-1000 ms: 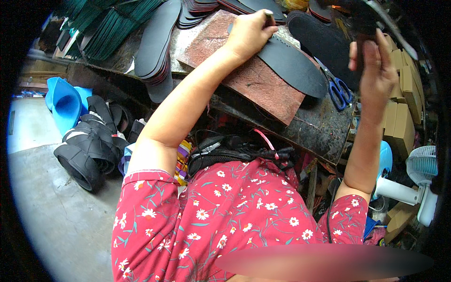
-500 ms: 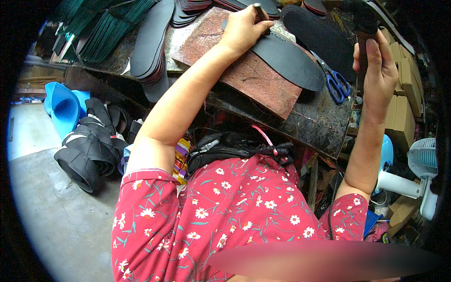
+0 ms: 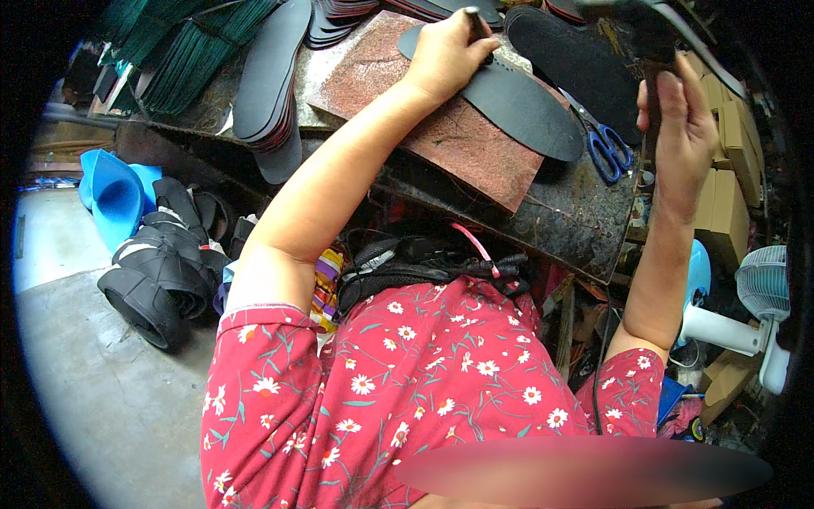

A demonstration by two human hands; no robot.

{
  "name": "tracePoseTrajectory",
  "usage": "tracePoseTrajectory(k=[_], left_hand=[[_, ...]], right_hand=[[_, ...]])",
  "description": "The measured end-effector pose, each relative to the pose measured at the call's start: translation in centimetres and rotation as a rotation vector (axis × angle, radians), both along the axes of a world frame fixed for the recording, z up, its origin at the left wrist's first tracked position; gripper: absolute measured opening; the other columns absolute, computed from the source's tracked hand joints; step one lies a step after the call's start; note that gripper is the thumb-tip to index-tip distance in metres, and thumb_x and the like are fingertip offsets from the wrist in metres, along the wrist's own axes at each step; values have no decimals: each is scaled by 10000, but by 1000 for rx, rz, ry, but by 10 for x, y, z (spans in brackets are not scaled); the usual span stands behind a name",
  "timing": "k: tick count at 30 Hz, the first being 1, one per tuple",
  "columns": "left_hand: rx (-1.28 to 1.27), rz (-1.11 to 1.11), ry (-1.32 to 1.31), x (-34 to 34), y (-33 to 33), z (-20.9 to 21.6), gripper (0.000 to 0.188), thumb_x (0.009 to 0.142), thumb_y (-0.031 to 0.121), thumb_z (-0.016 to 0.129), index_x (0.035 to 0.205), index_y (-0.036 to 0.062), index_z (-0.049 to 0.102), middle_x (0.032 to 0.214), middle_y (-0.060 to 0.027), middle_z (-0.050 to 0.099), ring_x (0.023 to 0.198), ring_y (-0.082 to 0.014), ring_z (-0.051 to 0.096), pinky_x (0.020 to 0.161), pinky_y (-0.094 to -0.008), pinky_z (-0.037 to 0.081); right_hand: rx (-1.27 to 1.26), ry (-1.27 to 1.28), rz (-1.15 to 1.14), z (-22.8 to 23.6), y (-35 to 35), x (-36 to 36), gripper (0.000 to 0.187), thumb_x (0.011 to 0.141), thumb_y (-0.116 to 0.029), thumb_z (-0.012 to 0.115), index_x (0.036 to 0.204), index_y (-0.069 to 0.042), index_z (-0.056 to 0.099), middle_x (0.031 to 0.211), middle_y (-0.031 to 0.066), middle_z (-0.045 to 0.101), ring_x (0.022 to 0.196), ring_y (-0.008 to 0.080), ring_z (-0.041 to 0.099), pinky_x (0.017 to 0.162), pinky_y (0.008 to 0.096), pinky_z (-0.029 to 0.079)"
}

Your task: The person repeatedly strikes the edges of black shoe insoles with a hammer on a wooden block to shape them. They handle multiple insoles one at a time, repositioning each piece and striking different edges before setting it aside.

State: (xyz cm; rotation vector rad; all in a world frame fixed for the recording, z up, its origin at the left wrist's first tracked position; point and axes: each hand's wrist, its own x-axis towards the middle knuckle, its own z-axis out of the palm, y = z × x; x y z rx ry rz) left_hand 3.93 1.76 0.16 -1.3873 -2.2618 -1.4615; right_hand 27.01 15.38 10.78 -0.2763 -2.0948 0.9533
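My left hand [image 3: 445, 61] is closed around a short metal punch [image 3: 473, 19], held upright on a dark grey sole-shaped sheet [image 3: 530, 114]. A row of small holes shows in the sheet just right of my fingers. The sheet lies on a worn reddish board [image 3: 475, 161]; the punch's lower end is hidden by my hand. Raised at the right, my right hand [image 3: 685, 140] grips the dark handle of a hammer [image 3: 653, 85]. Its dark head is up at the top edge, blurred. Blue-handled scissors [image 3: 609, 153] lie beside the sheet's right end.
Stacks of dark soles [image 3: 270, 81] lie left of the board, with a larger black sole piece [image 3: 572, 68] behind it. Bundled green strips [image 3: 191, 68] sit at the far left. Black rolled pieces [image 3: 161, 271] rest below left; cardboard boxes [image 3: 725, 212] and a fan [image 3: 763, 284] stand right.
My left hand and the punch have shifted slightly right along the sheet, baring more of its left end. The hammer's head has tipped leftward at the top right.
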Motion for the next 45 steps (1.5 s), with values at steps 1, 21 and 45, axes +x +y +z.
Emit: tracePoseTrajectory(k=[1, 21, 45], left_hand=[[62, -15, 144, 5, 2, 0, 184, 871, 157, 684, 946, 16, 592, 750, -153, 673, 703, -281, 673, 645, -375, 544], [34, -101, 400, 23, 15, -4, 259, 856, 210, 697, 1013, 55, 562, 741, -164, 664, 733, -357, 677, 651, -434, 538], [96, -75, -316, -15, -12, 4, 151, 861, 151, 704, 878, 25, 624, 759, -100, 683, 687, -201, 661, 636, -316, 536]], right_hand=[[51, 44, 5, 0, -4, -4, 354, 1006, -253, 562, 1308, -71, 591, 795, 8, 619, 640, 39, 522, 552, 193, 437], [354, -333, -135, -21, -10, -15, 352, 953, -345, 633, 1246, -151, 645, 890, 113, 726, 703, 90, 648, 677, 262, 523], [36, -123, -39, 3, -3, -8, 347, 962, -250, 626, 1277, -105, 624, 898, 58, 692, 740, 90, 621, 640, 239, 492]])
